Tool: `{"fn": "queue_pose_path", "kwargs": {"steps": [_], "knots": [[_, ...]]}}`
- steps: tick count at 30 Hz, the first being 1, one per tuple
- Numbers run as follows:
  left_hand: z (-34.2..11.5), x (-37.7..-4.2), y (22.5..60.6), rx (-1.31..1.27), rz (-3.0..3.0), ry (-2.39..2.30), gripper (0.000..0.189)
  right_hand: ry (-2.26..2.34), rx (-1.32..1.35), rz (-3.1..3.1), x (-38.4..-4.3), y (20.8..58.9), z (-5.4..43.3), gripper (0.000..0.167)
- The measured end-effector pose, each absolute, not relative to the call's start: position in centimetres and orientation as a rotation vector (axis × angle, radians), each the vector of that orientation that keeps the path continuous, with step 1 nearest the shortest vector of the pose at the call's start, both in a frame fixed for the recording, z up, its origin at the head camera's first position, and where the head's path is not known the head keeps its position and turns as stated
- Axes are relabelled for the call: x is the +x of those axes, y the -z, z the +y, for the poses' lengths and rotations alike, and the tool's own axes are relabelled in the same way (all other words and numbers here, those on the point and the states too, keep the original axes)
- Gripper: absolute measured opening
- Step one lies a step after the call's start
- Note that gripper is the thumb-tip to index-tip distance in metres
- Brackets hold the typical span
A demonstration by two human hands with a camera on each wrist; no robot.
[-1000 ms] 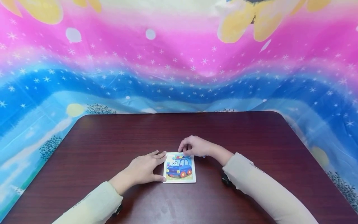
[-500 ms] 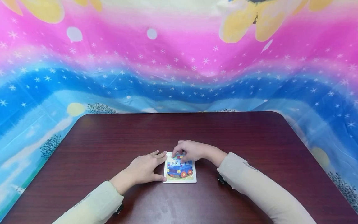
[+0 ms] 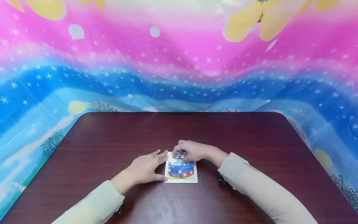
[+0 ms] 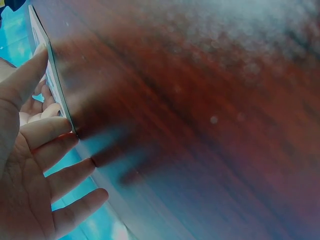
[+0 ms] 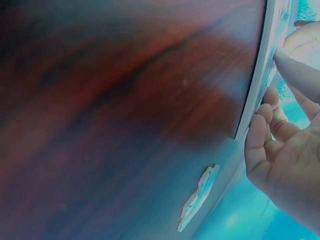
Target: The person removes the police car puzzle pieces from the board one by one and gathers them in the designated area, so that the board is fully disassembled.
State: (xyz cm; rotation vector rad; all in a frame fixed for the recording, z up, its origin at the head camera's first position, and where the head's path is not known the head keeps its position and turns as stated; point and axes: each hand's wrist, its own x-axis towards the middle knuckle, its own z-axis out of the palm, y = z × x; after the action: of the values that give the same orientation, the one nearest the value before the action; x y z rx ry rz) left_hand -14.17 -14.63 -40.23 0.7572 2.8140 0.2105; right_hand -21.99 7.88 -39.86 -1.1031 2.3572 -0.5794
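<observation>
A small square jigsaw puzzle (image 3: pixel 181 172) with a white frame lies on the table, showing a blue cartoon car with red wheels. My left hand (image 3: pixel 145 168) rests at its left side, thumb by the lower corner and forefinger by the upper one; the left wrist view shows the fingers (image 4: pixel 70 180) fairly straight. Over the puzzle's upper part, my right hand (image 3: pixel 193 151) has bent fingers, with thumb and fingertips on the picture. Whether a piece is pinched there cannot be told. In the right wrist view, a loose puzzle piece (image 5: pixel 198 199) lies on the table near the right hand (image 5: pixel 290 145).
The dark reddish-brown table (image 3: pixel 134 130) has rounded far corners. Behind it hangs a pink and blue patterned cloth (image 3: pixel 179 68). Light sleeves (image 3: pixel 92 200) cover both forearms.
My right hand has shifted left and slightly down, from the puzzle's upper right corner onto the picture, then stayed there. The left hand has kept its place at the puzzle's left side.
</observation>
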Motion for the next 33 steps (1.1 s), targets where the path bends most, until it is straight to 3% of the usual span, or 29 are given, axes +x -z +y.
{"fn": "queue_pose_path", "kwargs": {"steps": [15, 23, 33], "knots": [[-14.56, -14.21, 39.92, 0.758, 2.821, -0.201, 0.081, 0.638, -1.103, 2.362, -21.69, 39.7, 7.99, 0.029], [-14.51, -14.28, 39.92, 0.779, 2.82, -0.195, 0.081, 0.644, -1.076, 2.403, -21.73, 39.94, 8.21, 0.038], [-14.56, -13.93, 40.09, 0.78, 2.813, -0.191, 0.079, 0.711, -1.071, 2.434, -21.57, 40.3, 8.48, 0.025]]}}
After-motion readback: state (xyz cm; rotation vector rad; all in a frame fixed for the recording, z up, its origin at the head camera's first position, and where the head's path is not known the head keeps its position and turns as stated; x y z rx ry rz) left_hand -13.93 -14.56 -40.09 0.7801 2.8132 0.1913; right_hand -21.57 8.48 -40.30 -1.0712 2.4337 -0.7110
